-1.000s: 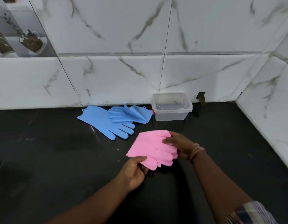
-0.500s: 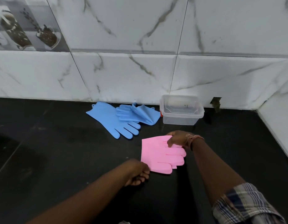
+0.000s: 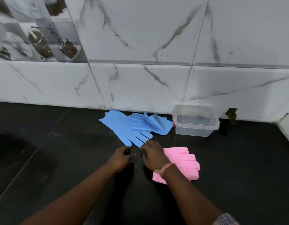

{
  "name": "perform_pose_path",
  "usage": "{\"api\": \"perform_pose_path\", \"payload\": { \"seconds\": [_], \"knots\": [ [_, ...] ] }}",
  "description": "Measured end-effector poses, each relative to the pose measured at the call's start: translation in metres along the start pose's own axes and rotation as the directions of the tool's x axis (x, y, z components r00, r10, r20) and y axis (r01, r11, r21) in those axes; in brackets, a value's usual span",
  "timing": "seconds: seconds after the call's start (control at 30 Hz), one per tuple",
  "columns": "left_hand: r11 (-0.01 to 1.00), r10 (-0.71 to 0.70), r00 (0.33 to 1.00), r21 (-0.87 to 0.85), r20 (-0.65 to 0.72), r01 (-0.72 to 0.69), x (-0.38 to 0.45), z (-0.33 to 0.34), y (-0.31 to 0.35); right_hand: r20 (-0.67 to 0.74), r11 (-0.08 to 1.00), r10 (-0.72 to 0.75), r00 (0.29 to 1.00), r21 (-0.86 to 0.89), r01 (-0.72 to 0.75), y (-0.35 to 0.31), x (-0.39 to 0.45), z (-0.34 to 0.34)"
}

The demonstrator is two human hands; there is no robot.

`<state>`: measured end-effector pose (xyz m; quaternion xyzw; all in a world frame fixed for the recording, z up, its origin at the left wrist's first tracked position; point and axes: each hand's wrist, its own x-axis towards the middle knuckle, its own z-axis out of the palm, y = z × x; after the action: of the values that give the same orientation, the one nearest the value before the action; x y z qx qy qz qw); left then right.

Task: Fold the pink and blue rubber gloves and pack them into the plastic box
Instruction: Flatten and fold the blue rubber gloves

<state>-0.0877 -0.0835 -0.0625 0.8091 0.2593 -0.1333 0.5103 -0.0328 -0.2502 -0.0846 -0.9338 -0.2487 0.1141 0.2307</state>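
A blue rubber glove (image 3: 122, 127) lies flat on the black counter (image 3: 59, 159), fingers pointing toward me. A second blue glove (image 3: 150, 123) lies folded across it near the wall. My left hand (image 3: 121, 158) reaches to the flat glove's nearest fingertip, its fingers loosely curled and just meeting the edge. My right hand (image 3: 153, 155) has its fingers spread, and their tips touch the same glove's fingertips. Neither hand plainly grips anything. Folded pink gloves (image 3: 182, 161) lie on the counter under and to the right of my right wrist.
A clear plastic container (image 3: 195, 122) with its lid on stands against the white marble-tile wall (image 3: 140, 82), right of the blue gloves. The wall turns a corner at the far right. A small hole (image 3: 231, 113) shows at the wall's base.
Both hands let go of the pink gloves, which now lie on the counter. Both hands moved forward to the flat blue glove's fingertips. The view shifted left.
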Motion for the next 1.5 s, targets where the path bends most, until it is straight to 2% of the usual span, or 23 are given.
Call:
{"api": "perform_pose_path", "payload": {
  "seconds": [0.13, 0.27, 0.43, 0.5, 0.57, 0.6, 0.67, 0.7, 0.73, 0.77, 0.8, 0.83, 0.9, 0.93, 0.97, 1.0, 1.03, 1.07, 1.1, 1.17, 1.33, 1.4, 1.5],
  "knots": [
    [0.996, -0.021, 0.998, -0.087, 0.059, 0.026, -0.004, -0.011, -0.011, 0.124, 0.999, 0.048, 0.991, -0.018, -0.046, -0.027, 0.027, 0.027],
    [0.970, -0.044, 0.999, -0.237, 0.031, 0.050, -0.015, -0.020, -0.031, 0.003, 0.980, 0.160, 0.987, -0.124, -0.159, -0.041, 0.049, 0.020],
    [0.959, 0.280, 0.913, 0.127, -0.296, -0.253, -0.034, -0.049, -0.058, -0.187, 0.991, -0.092, 0.978, 0.075, 0.108, -0.080, 0.041, -0.031],
    [0.852, 0.488, 0.833, 0.348, -0.259, -0.391, -0.044, -0.065, -0.047, -0.239, 0.932, -0.255, 0.937, 0.197, 0.304, -0.105, 0.027, -0.060],
    [0.868, 0.461, 0.807, 0.379, -0.370, -0.322, -0.052, -0.071, -0.036, -0.194, 0.832, -0.386, 0.902, 0.349, 0.431, -0.128, 0.013, -0.086],
    [0.948, 0.303, 0.776, 0.257, -0.553, -0.186, -0.039, -0.066, -0.006, -0.158, 0.789, -0.409, 0.898, 0.433, 0.436, -0.140, 0.008, -0.094],
    [0.935, 0.129, 0.552, 0.286, -0.824, 0.210, -0.039, -0.057, 0.015, -0.106, 0.682, -0.368, 0.924, 0.645, 0.346, -0.151, 0.003, -0.106],
    [0.969, 0.093, 0.734, 0.229, -0.673, 0.087, -0.051, -0.068, 0.012, -0.086, 0.558, -0.330, 0.940, 0.786, 0.268, -0.151, 0.001, -0.105],
    [0.989, 0.128, 0.943, 0.109, -0.307, -0.099, -0.064, -0.088, -0.008, -0.052, 0.342, -0.310, 0.949, 0.925, 0.162, -0.151, -0.003, -0.105],
    [0.940, 0.330, 0.943, -0.076, -0.046, -0.332, -0.075, -0.112, -0.027, -0.032, 0.160, -0.294, 0.955, 0.984, 0.083, -0.153, -0.005, -0.095],
    [0.815, 0.483, 0.875, -0.386, 0.041, -0.432, -0.078, -0.115, -0.028, -0.030, 0.083, -0.244, 0.969, 0.995, 0.051, -0.158, -0.007, -0.082],
    [0.728, 0.547, 0.825, -0.566, 0.143, -0.386, -0.080, -0.117, -0.038, -0.038, 0.158, -0.132, 0.990, 0.986, 0.059, -0.159, -0.009, -0.065],
    [0.779, 0.350, 0.931, -0.585, 0.108, -0.225, -0.072, -0.121, -0.052, 0.035, 0.399, 0.173, 0.984, 0.911, -0.102, -0.168, -0.017, -0.023],
    [0.781, 0.262, 0.957, -0.610, 0.127, -0.134, -0.067, -0.113, -0.058, -0.162, 0.517, 0.379, 0.911, 0.854, -0.063, -0.157, -0.021, -0.004],
    [0.783, 0.187, 0.971, -0.619, 0.146, -0.058, -0.065, -0.114, -0.068, -0.164, 0.419, 0.425, 0.890, 0.907, -0.033, -0.144, -0.025, 0.017],
    [0.760, 0.095, 0.980, -0.649, 0.173, 0.041, -0.060, -0.112, -0.079, 0.042, 0.067, 0.323, 0.945, 0.995, -0.067, -0.136, -0.032, 0.035],
    [0.725, -0.014, 0.982, -0.675, 0.186, 0.139, -0.054, -0.114, -0.089, 0.183, -0.159, 0.213, 0.960, 0.976, -0.151, -0.139, -0.032, 0.049],
    [0.686, -0.086, 0.971, -0.693, 0.224, 0.220, -0.047, -0.115, -0.102, 0.305, -0.239, 0.400, 0.864, 0.945, -0.223, -0.131, -0.030, 0.071],
    [0.650, -0.136, 0.954, -0.702, 0.268, 0.290, -0.045, -0.118, -0.113, 0.435, -0.406, 0.377, 0.818, 0.871, -0.276, -0.117, -0.041, 0.082],
    [0.627, -0.181, 0.938, -0.700, 0.295, 0.341, -0.043, -0.115, -0.131, 0.427, -0.237, 0.363, 0.828, 0.902, -0.361, -0.108, -0.052, 0.097],
    [0.700, -0.196, 0.966, -0.665, 0.169, 0.259, -0.034, -0.098, -0.138, 0.080, 0.468, 0.475, 0.876, 0.821, -0.329, -0.123, -0.047, 0.107],
    [0.688, -0.166, 0.979, -0.697, 0.120, 0.202, -0.029, -0.094, -0.133, -0.033, 0.548, 0.467, 0.884, 0.795, -0.260, -0.128, -0.036, 0.098],
    [0.666, -0.093, 0.994, -0.739, 0.058, 0.106, -0.017, -0.096, -0.121, -0.121, 0.487, 0.534, 0.837, 0.853, -0.187, -0.122, -0.016, 0.083]
  ]
}}
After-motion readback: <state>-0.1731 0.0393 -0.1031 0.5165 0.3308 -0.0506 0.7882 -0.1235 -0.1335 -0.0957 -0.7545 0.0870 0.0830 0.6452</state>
